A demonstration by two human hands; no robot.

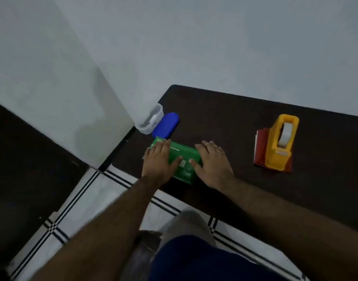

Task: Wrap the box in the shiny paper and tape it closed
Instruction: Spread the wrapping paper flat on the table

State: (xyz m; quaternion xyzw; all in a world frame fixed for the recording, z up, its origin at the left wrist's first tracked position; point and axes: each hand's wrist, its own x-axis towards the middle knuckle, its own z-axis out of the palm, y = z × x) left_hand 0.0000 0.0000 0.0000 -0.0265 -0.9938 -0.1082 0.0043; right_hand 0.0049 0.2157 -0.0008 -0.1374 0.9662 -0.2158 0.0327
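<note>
A green box (182,157) lies near the front left edge of the dark table (235,122). My left hand (159,161) lies flat on the box's left part, thumb stretched across its top. My right hand (211,163) rests against the box's right end, fingers straight, thumb touching the top. A yellow tape dispenser (280,142) with a roll of clear tape stands at the right on folded red shiny paper (260,147).
A blue oval lid (166,125) and a small white basket (149,121) sit at the table's left end, just behind the box. A white wall corner stands to the left. Tiled floor with black stripes lies below the front edge.
</note>
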